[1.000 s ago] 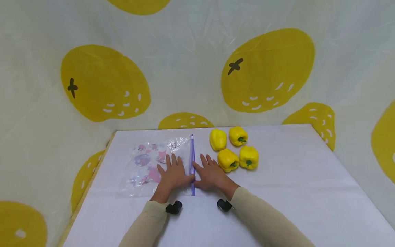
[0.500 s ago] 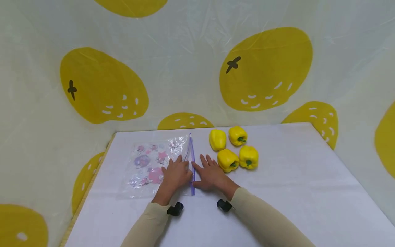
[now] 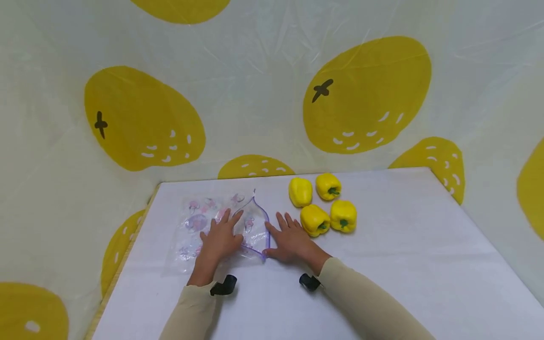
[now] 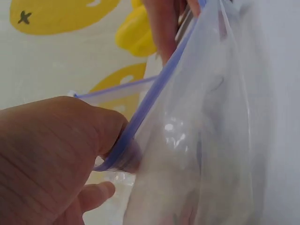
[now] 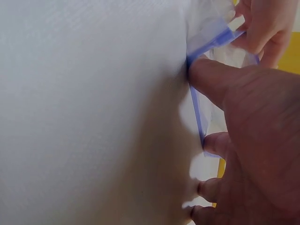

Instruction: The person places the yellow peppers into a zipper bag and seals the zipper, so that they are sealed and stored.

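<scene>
Two hands low on the white tabletop (image 3: 382, 264), beige sleeves (image 3: 365, 302) nearest. Left hand (image 3: 218, 241) on the clear printed bag (image 3: 199, 226), thumb and fingers pinching the upper purple zip strip (image 3: 255, 208) and pulling it leftward so the mouth gapes. Right hand (image 3: 293, 241) flat, fingers spread and straight, thumb pinning the lower strip to the cloth. Just beyond the right hand, four yellow peppers (image 3: 323, 205) clustered, nearest one almost touching the fingertips. Farther back, lemon-print sheeting (image 3: 365, 94). Left wrist view alone: strip (image 4: 154, 98) curling round the thumb. Right wrist view alone: thumb (image 5: 211, 79) pressed on the strip's end.
</scene>
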`<state>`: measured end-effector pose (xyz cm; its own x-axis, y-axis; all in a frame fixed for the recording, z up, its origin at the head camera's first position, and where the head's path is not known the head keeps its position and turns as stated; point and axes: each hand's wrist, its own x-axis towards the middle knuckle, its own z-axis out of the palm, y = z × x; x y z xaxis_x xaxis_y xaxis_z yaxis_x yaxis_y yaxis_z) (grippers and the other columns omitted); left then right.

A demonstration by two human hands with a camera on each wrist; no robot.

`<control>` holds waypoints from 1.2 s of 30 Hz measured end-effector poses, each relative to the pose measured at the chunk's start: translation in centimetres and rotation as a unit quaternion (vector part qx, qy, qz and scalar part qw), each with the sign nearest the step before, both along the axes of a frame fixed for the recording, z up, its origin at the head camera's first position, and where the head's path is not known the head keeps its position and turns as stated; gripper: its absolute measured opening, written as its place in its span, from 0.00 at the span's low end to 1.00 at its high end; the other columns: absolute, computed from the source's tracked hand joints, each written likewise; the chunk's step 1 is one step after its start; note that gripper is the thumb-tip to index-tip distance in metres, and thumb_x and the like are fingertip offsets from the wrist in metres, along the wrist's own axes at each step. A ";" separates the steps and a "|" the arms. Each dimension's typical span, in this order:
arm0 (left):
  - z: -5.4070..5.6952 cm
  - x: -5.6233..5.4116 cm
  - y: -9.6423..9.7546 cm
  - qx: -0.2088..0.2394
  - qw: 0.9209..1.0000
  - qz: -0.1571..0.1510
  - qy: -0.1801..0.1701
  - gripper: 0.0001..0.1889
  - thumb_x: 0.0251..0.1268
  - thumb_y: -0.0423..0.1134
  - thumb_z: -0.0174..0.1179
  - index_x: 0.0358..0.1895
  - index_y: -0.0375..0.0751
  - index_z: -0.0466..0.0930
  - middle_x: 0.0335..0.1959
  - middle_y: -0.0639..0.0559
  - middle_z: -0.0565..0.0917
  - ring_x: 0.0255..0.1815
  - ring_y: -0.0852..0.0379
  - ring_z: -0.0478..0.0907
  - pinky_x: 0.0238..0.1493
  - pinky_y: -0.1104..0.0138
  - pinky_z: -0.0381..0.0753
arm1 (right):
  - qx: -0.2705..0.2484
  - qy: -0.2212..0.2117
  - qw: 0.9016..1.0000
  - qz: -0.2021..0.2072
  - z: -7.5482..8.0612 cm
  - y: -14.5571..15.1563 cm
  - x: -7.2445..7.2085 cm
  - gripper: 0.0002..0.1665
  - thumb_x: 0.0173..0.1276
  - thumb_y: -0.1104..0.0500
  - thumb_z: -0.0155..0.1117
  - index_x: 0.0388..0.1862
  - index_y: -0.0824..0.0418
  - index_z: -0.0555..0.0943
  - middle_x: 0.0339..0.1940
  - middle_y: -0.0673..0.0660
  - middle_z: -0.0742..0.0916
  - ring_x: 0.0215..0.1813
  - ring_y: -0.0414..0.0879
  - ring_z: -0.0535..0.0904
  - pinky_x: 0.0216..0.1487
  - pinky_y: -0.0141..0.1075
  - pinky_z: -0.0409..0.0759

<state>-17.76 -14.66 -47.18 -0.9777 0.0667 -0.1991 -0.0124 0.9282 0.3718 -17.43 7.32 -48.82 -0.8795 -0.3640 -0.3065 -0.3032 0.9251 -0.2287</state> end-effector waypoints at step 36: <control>-1.5 0.7 0.5 -0.033 0.999 -0.006 -0.027 0.50 0.53 0.71 0.70 0.81 0.67 0.62 0.87 0.44 0.55 0.81 0.13 0.39 0.60 0.10 0.41 | -0.115 0.174 0.972 -0.111 3.5 2.4 2.3 0.48 0.73 0.45 0.67 0.83 0.64 0.60 0.84 0.66 0.65 0.87 0.62 0.55 0.87 0.55 0.54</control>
<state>-17.05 -14.18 -48.64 -0.9644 0.0626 -0.2568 -0.0204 0.9510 0.3087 -15.11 9.69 -45.37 -0.9802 -0.1763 0.0898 -0.1969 0.9132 -0.3567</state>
